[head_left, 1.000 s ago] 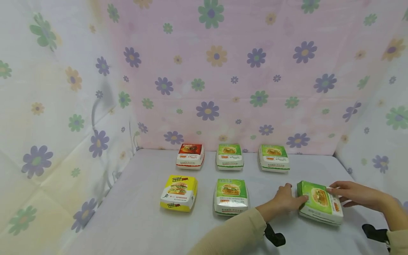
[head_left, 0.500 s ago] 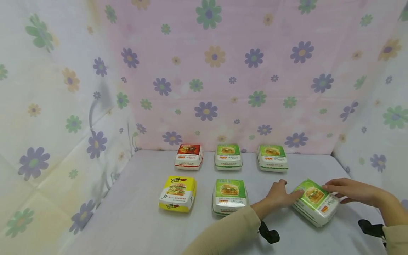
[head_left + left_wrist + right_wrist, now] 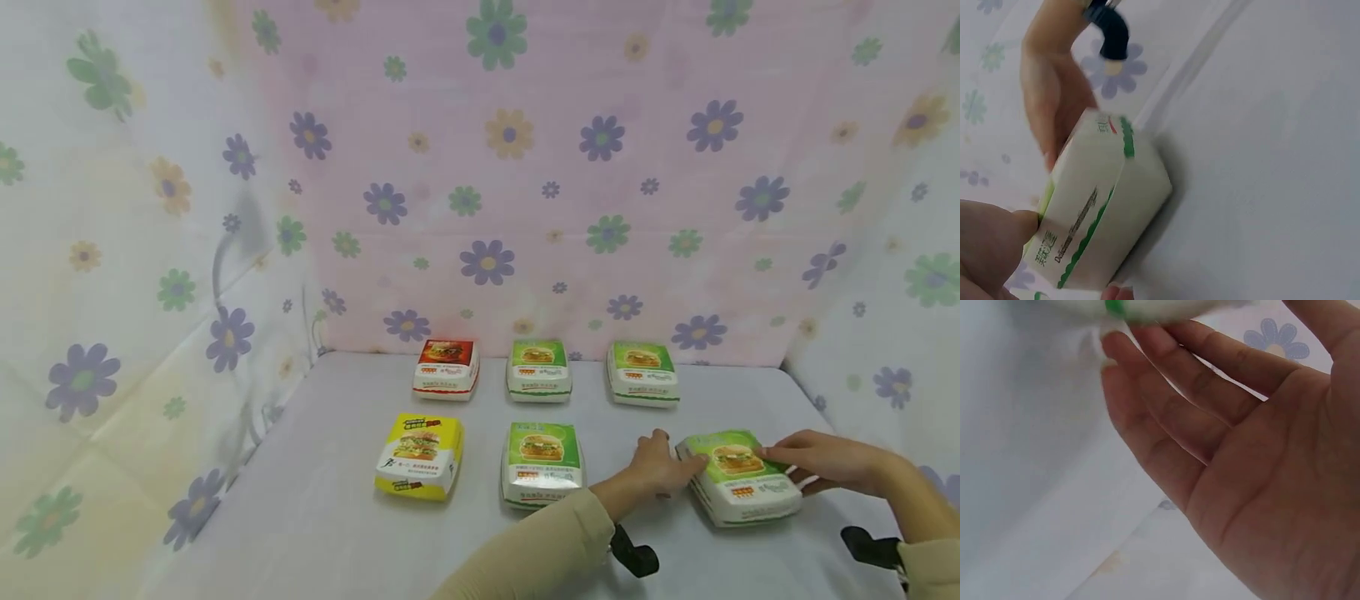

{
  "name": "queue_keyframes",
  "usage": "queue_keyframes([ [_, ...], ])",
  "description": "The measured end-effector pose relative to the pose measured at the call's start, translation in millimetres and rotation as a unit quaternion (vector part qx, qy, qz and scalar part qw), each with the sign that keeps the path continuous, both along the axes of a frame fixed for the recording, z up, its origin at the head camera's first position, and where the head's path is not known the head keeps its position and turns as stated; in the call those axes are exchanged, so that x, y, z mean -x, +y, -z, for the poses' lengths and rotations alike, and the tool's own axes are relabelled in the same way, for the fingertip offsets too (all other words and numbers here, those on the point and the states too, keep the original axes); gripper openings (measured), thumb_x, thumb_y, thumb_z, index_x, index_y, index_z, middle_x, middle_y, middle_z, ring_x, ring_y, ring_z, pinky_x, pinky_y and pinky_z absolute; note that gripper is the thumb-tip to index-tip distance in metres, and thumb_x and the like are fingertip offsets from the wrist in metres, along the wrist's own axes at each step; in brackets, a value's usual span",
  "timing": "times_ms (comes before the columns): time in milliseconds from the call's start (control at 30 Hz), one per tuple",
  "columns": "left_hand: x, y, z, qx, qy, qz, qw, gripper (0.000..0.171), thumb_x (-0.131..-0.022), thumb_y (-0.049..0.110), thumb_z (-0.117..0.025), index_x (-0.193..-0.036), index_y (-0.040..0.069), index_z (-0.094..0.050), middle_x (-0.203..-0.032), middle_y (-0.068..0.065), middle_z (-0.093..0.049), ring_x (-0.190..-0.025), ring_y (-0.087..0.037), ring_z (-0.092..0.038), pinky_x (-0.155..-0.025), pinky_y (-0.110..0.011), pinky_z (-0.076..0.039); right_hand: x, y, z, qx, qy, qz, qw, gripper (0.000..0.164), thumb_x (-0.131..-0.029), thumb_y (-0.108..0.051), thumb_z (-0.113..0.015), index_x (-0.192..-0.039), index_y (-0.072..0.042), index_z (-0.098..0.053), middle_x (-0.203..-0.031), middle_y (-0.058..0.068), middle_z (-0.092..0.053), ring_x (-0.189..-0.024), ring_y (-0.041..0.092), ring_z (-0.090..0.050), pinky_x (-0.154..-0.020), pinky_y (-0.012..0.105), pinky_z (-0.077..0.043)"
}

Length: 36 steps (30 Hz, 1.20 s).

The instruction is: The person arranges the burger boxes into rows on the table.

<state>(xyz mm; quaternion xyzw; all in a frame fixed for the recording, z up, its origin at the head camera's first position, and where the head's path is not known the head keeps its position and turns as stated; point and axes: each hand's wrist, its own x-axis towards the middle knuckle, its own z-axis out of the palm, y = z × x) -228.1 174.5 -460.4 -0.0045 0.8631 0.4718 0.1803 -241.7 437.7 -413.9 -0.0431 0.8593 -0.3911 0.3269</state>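
Note:
In the head view a green-and-white burger box [image 3: 738, 479] is at the right front, between my two hands. My left hand [image 3: 654, 471] grips its left side, thumb on the top edge; in the left wrist view the left fingertips [image 3: 1117, 292] show at its lower edge. From the other side my right hand [image 3: 840, 462] holds the right edge. The right wrist view shows the right fingers [image 3: 1166, 419] reaching up to the box's side, the thumb running out of frame. A green-striped side of the box [image 3: 1097, 206] faces the left wrist camera.
Left of my hands stand another green burger box [image 3: 542, 467] and a yellow one [image 3: 420, 458]. Along the back sit a red box [image 3: 446, 371] and two green ones, left [image 3: 538, 371] and right [image 3: 642, 375]. Flowered cloth [image 3: 420, 167] surrounds the white table [image 3: 315, 517].
Between my hands the green box turned one way, then back, so its printed front now faces nearer to me. The left hand shifted slightly left. The other boxes stayed put.

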Motion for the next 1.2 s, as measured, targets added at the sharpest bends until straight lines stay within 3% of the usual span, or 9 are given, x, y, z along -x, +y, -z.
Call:
queue_keyframes([
  [100, 6.6, -2, 0.1, -0.014, -0.001, -0.019, 0.9997, 0.055, -0.094, 0.045, -0.072, -0.130, 0.007, -0.056, -0.116, -0.013, -0.057, -0.058, -0.021, -0.055, -0.055, -0.036, -0.055, -5.1, -2, 0.7, 0.008, -0.011, 0.013, 1.000, 0.062, -0.108, -0.037, -0.049, -0.127, 0.022, -0.048, -0.110, 0.015, -0.063, -0.099, 0.026, -0.066, -0.083, 0.044, -0.059],
  [200, 9.9, -3, 0.2, -0.032, -0.013, -0.025, 0.9991, 0.050, -0.096, 0.044, -0.071, -0.126, 0.006, -0.059, -0.109, -0.013, -0.059, -0.054, -0.022, -0.057, -0.057, -0.038, -0.057, -7.5, -3, 0.5, 0.021, -0.014, 0.020, 1.000, 0.061, -0.108, -0.037, -0.049, -0.127, 0.021, -0.047, -0.107, 0.014, -0.062, -0.096, 0.025, -0.066, -0.082, 0.042, -0.059],
  [367, 7.5, -2, -1.4, -0.069, -0.037, -0.022, 0.9967, 0.039, -0.100, 0.039, -0.066, -0.120, 0.006, -0.059, -0.098, -0.012, -0.057, -0.052, -0.021, -0.058, -0.063, -0.040, -0.061, -5.7, -2, 2.3, 0.051, -0.017, 0.015, 0.998, 0.061, -0.110, -0.033, -0.048, -0.128, 0.024, -0.041, -0.105, 0.015, -0.061, -0.096, 0.026, -0.068, -0.082, 0.040, -0.061],
  [500, 6.4, -9, -5.6, -0.092, -0.046, -0.012, 0.9946, 0.038, -0.103, 0.035, -0.062, -0.125, 0.004, -0.058, -0.096, -0.012, -0.056, -0.060, -0.021, -0.061, -0.066, -0.043, -0.062, -2.8, -7, 1.7, 0.068, -0.012, 0.008, 0.998, 0.061, -0.110, -0.031, -0.048, -0.129, 0.026, -0.039, -0.106, 0.015, -0.060, -0.096, 0.025, -0.067, -0.082, 0.039, -0.061],
  [700, 15.5, -27, -15.9, -0.090, -0.040, -0.005, 0.9951, 0.042, -0.105, 0.034, -0.059, -0.131, 0.002, -0.056, -0.099, -0.014, -0.057, -0.071, -0.024, -0.065, -0.067, -0.043, -0.062, 4.6, -29, -3.4, 0.070, 0.001, 0.000, 0.998, 0.062, -0.110, -0.032, -0.047, -0.130, 0.027, -0.041, -0.107, 0.015, -0.064, -0.097, 0.024, -0.068, -0.083, 0.039, -0.061],
  [967, 21.1, -51, -25.7, -0.109, -0.057, -0.002, 0.9924, 0.031, -0.107, 0.029, -0.056, -0.119, 0.000, -0.057, -0.091, -0.013, -0.058, -0.077, -0.026, -0.065, -0.073, -0.049, -0.062, 14.6, -55, -4.0, 0.059, 0.014, 0.010, 0.998, 0.061, -0.109, -0.033, -0.050, -0.130, 0.024, -0.043, -0.107, 0.015, -0.064, -0.096, 0.024, -0.067, -0.084, 0.041, -0.061],
  [1200, 28.2, -67, -29.1, -0.072, -0.049, 0.019, 0.9960, 0.033, -0.109, 0.029, -0.051, -0.115, -0.002, -0.059, -0.091, -0.013, -0.059, -0.077, -0.025, -0.065, -0.071, -0.044, -0.063, 26.1, -73, 0.5, 0.072, 0.011, -0.014, 0.997, 0.055, -0.109, -0.031, -0.050, -0.126, 0.021, -0.051, -0.102, 0.013, -0.067, -0.094, 0.023, -0.068, -0.084, 0.040, -0.061],
])
